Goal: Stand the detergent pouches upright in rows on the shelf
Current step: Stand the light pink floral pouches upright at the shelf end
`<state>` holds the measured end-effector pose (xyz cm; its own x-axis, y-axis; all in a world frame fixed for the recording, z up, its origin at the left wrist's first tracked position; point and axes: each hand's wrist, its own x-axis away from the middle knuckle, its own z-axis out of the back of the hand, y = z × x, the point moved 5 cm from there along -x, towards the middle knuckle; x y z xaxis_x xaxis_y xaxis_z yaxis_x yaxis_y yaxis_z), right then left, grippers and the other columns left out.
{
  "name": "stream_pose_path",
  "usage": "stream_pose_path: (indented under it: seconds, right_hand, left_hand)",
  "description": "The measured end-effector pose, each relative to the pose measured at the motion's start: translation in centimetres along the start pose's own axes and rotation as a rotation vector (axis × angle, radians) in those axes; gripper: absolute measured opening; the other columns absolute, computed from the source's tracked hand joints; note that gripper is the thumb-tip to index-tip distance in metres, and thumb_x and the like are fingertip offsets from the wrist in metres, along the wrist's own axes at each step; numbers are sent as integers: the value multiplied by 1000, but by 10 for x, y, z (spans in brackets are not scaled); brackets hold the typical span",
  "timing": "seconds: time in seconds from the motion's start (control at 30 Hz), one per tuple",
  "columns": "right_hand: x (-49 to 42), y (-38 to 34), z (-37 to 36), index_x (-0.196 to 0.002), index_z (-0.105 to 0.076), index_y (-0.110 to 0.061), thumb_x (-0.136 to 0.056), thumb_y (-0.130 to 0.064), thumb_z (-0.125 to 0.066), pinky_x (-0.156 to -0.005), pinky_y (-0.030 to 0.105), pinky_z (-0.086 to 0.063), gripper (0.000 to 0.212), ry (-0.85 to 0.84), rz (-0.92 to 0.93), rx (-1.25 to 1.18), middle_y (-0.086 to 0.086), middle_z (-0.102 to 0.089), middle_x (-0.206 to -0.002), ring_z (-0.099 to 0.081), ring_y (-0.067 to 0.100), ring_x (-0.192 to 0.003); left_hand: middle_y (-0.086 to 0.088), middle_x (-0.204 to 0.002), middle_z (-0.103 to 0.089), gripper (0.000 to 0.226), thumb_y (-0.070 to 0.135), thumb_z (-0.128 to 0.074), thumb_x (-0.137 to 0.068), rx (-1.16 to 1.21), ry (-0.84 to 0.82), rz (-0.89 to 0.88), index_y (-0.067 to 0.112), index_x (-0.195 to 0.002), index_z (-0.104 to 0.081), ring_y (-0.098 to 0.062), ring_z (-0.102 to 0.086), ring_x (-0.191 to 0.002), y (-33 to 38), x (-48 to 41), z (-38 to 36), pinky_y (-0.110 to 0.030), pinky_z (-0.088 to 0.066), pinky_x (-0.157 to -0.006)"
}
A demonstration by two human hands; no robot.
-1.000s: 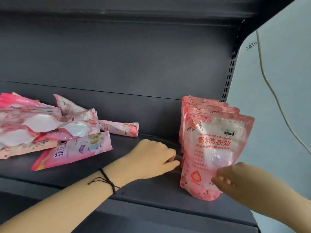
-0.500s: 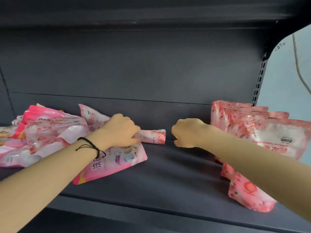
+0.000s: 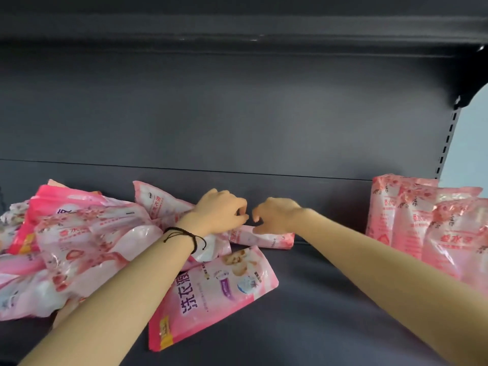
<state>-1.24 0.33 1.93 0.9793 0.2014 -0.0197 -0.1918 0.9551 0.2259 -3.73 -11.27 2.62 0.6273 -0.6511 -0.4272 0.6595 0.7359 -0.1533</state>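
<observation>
Several pink detergent pouches [image 3: 87,233] lie in a loose pile on the left of the dark shelf [image 3: 317,313]. One pouch [image 3: 219,294] lies flat in front of the pile. A small pouch [image 3: 266,239] lies on its side near the back panel. My left hand [image 3: 220,212], with a black cord at the wrist, hovers over that pouch's left end with curled fingers; whether it grips is unclear. My right hand [image 3: 277,213] is just beside it, fingers bent and apart, thumb tip touching the pouch. A row of upright pouches [image 3: 422,220] stands at the right.
The shelf's back panel [image 3: 237,114] rises close behind my hands. An upper shelf [image 3: 237,35] overhangs. A slotted post [image 3: 446,143] marks the right end. Bare shelf floor lies between the flat pouch and the upright row.
My right hand left the front upright pouch and moved left to the lying pouch at the back. My left hand moved up to the same pouch. The view shifted left.
</observation>
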Motion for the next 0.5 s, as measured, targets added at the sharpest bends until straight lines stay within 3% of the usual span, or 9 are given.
stream_pose_path:
  seconds: [0.03,0.17,0.3,0.4,0.5]
  right_hand:
    - [-8,-2,-8,-117,-60,-24,-91,-44,-50,-69,31,-48,34,6,11,-74,-1,-62,-111,-61,23,-99]
    - [-34,-11,-33,-79,-56,-23,-92,-41,-48,-56,27,-37,24,85,25,-279,-4,-56,-76,-55,22,-75]
    - [-41,-1,-40,-97,-67,-18,-97,-31,-46,-66,31,-39,25,247,-21,-298,3,-64,-91,-58,26,-84]
    - [-33,21,-38,-88,-67,-16,-95,-31,-51,-66,32,-43,23,318,-73,-483,0,-62,-82,-55,23,-78]
    - [-20,49,-30,-82,-66,0,-93,-23,-59,-69,36,-45,26,452,-85,-690,17,-66,-80,-48,19,-68]
  left_hand:
    - [8,-87,-67,20,41,-47,-92,75,13,45,27,-92,-62,-14,-50,-79,-4,-1,-3,-32,-34,-80]
    - [12,-82,-61,13,34,-48,-89,183,-9,122,30,-89,-60,-16,-56,-81,-12,-5,-17,-30,-34,-74]
    - [16,-83,-63,12,36,-50,-88,297,4,196,32,-89,-61,-13,-60,-81,-20,-7,-23,-29,-44,-68]
    - [16,-90,-66,11,38,-54,-88,477,107,245,32,-90,-62,-8,-62,-85,-27,-11,-19,-32,-52,-77]
    - [10,-106,-65,18,35,-60,-89,722,323,287,27,-105,-62,-6,-59,-99,-32,-18,-7,-24,-45,-84]
